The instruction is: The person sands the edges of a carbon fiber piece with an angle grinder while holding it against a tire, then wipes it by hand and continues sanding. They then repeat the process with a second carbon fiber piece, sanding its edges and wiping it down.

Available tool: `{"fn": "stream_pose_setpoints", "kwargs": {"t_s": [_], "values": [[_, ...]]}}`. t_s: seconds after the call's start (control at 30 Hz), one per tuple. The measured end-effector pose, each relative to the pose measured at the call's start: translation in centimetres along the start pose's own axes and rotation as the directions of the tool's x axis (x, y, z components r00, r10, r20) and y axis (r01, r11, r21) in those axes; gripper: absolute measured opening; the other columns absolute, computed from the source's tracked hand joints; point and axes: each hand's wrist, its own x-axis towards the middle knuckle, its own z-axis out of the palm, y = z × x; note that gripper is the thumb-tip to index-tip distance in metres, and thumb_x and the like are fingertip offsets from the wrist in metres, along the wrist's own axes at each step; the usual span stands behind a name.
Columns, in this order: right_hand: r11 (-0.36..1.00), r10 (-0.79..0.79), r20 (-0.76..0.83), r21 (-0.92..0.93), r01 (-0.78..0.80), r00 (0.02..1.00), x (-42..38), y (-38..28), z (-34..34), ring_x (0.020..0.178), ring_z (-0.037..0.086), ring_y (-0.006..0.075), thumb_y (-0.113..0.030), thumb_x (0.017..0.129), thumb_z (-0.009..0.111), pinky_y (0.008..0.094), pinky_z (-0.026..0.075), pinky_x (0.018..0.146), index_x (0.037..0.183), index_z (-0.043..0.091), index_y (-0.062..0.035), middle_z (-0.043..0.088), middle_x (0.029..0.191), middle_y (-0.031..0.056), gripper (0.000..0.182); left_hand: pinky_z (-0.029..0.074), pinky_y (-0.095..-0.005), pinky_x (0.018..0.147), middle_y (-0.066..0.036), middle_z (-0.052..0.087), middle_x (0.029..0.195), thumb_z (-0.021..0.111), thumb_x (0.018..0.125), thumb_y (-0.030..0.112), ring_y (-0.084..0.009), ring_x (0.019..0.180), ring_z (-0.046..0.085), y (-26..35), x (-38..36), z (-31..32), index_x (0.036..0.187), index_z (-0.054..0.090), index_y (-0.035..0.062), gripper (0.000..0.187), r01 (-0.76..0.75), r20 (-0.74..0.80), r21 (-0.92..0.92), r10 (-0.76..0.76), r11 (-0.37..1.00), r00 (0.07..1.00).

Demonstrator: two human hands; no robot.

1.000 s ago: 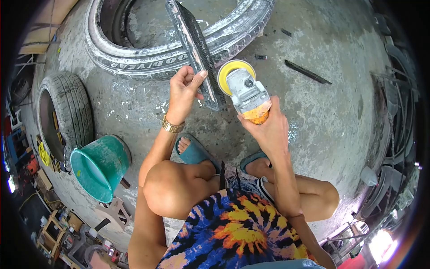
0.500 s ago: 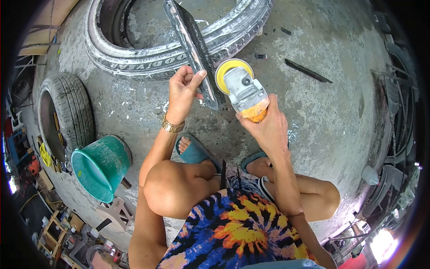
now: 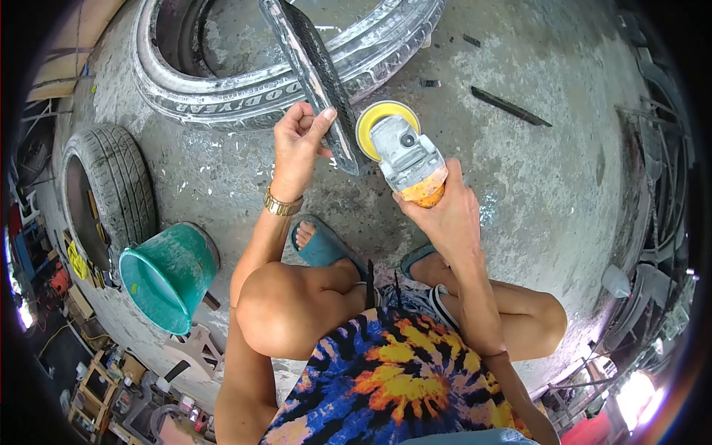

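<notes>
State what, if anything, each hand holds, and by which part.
Left hand: the dark strip, near its lower end. Right hand: the power tool, by its orange end.

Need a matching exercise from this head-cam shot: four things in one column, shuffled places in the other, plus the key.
Things
1. Green plastic bucket
2. Grey-and-orange handheld power tool
3. Gold-coloured metal wristwatch
4. Long, flat black strip with a pale streak

Places
A. Around the left wrist
B. Pinched between thumb and fingers of the left hand
C. Beside the grey-black treaded tyre at the left of the picture
D. Gripped in the right hand

Pairs: 1-C, 2-D, 3-A, 4-B
</notes>
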Motion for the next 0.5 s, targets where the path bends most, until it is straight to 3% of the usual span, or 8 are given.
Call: {"fn": "stream_pose_setpoints", "kwargs": {"t_s": [0.43, 0.5], "values": [[0.998, 0.066, -0.032, -0.004, -0.066, 0.997, -0.8, 0.7, -0.7, 0.076, 0.065, 0.0443, -0.034, 0.071, 0.08, 0.0512, 0.051, 0.066, 0.1, 0.044, -0.0038, 0.066, 0.08, 0.0255, 0.056, 0.044, -0.0183, 0.041, 0.008, 0.046, 0.064, 0.068, 0.092, 0.019, 0.0006, 0.052, 0.041, -0.2, 0.0, 0.1, 0.081, 0.051, 0.0107, 0.022, -0.001, 0.006, -0.023, 0.001, 1.0, 1.0], [0.996, 0.086, 0.019, -0.032, -0.085, 0.996, -1.2, 0.5, -1.1, 0.075, 0.065, 0.0445, -0.034, 0.071, 0.08, 0.0514, 0.051, 0.065, 0.099, 0.043, -0.0039, 0.066, 0.079, 0.0255, 0.056, 0.045, -0.0182, 0.041, 0.01, 0.041, 0.062, 0.069, 0.091, 0.017, 0.0014, 0.052, 0.039, 0.1, 0.0, 0.4, 0.079, 0.05, 0.0105, 0.023, 0.004, -0.032, -0.017, -0.005, 1.0, 0.999]]}}
